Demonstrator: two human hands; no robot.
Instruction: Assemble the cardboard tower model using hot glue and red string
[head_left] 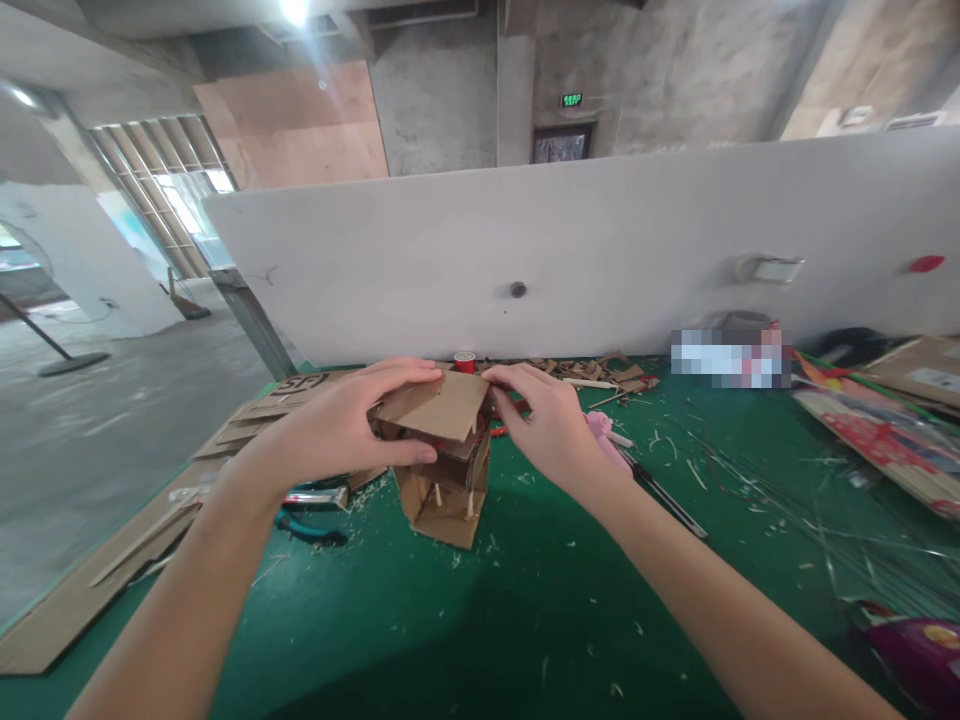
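Note:
A small tiered cardboard model (442, 522) stands in front of me on the green tabletop, with short wooden sticks between its levels. Its uppermost piece is a flat cardboard panel (435, 408), slightly tilted. My left hand (337, 420) grips this panel from the left, fingers over the top and thumb at the front below its edge. At the panel's right corner, my right hand (551, 425) is closed, with thumb and forefinger at the edge. What lies between those right fingertips is partly hidden. Teal-handled pliers (307, 527) lie just left of the model.
Cardboard strips (45, 625) line the table's left edge. A red-topped spool (465, 362) and cardboard scraps (615, 372) lie along the white partition (420, 260). To the right are a pink object (602, 428), a black pen-like tool (667, 495) and thin clear rods (795, 500).

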